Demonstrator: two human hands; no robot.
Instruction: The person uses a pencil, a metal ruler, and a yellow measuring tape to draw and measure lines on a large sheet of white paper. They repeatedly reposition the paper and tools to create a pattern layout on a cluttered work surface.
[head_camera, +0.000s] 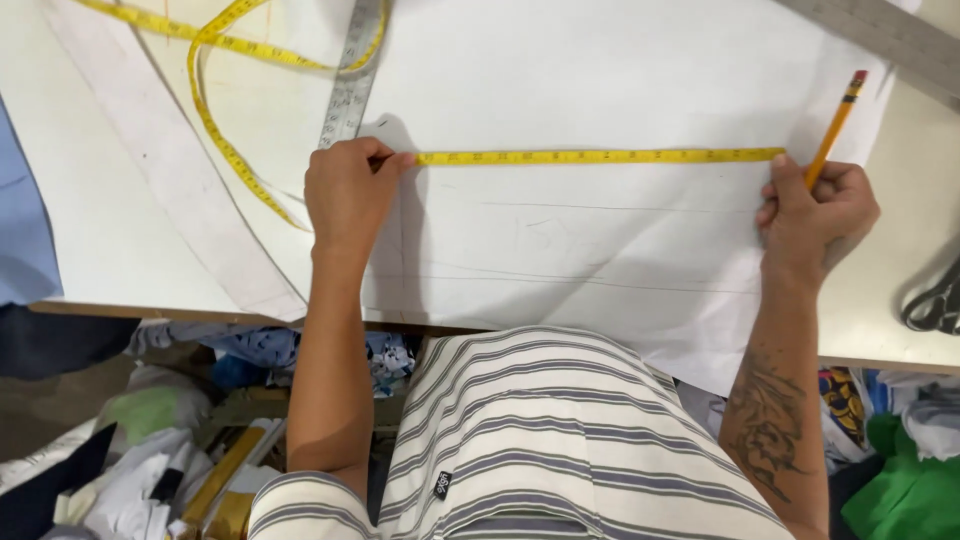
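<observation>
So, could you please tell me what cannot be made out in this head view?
- Tape measure markings: too small to read.
- Metal ruler: top cut off by the frame edge.
- Dark object at right: cut off by the frame edge.
- Left hand fingertips: curled under, hidden.
- Pencil tip: hidden behind right hand.

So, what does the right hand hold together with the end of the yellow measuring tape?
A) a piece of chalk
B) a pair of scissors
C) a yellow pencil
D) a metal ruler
C: the right hand pins the end of the yellow measuring tape to the white paper and grips a yellow pencil, its eraser end pointing up and away.
</observation>
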